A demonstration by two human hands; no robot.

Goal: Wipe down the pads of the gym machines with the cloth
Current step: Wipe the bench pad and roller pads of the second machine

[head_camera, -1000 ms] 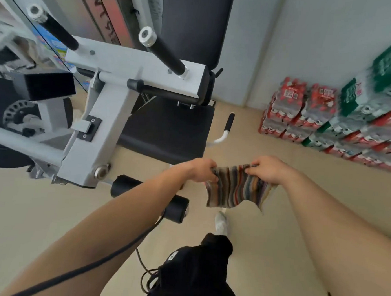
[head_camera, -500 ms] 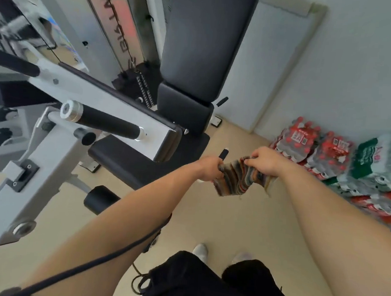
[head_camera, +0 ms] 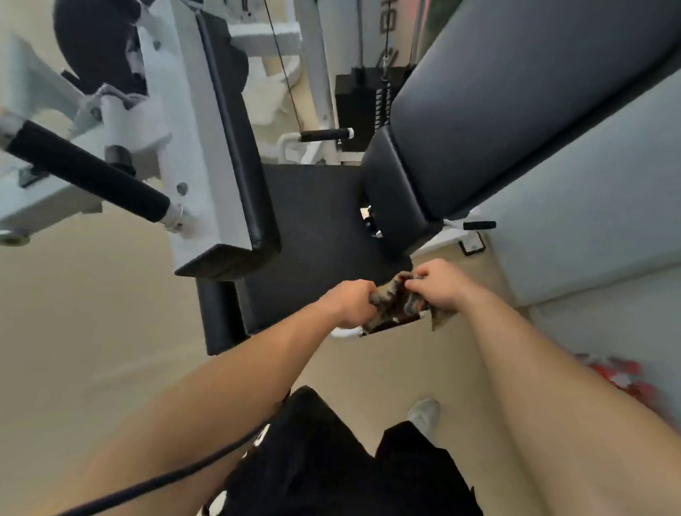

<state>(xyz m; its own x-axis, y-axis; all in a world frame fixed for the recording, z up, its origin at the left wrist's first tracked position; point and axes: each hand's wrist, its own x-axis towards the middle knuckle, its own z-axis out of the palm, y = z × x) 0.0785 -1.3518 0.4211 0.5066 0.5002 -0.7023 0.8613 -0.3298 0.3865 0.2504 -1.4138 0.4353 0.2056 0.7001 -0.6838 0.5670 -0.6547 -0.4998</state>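
Holding the striped cloth point(head_camera: 395, 309) at each end, the left hand point(head_camera: 350, 302) and right hand point(head_camera: 439, 285) curl their fingers tight around it. Before, the cloth hung flat; now it is scrunched between the fists, just over the front edge of the flat black seat pad point(head_camera: 316, 236), which looks closer. The long back pad point(head_camera: 520, 101) is smooth, dark and rounded. A white metal frame point(head_camera: 202, 149) carries a round black grip bar point(head_camera: 85, 174).

Arms outstretched, left grip point(head_camera: 350, 304) and right grip point(head_camera: 437, 281) curled, close together
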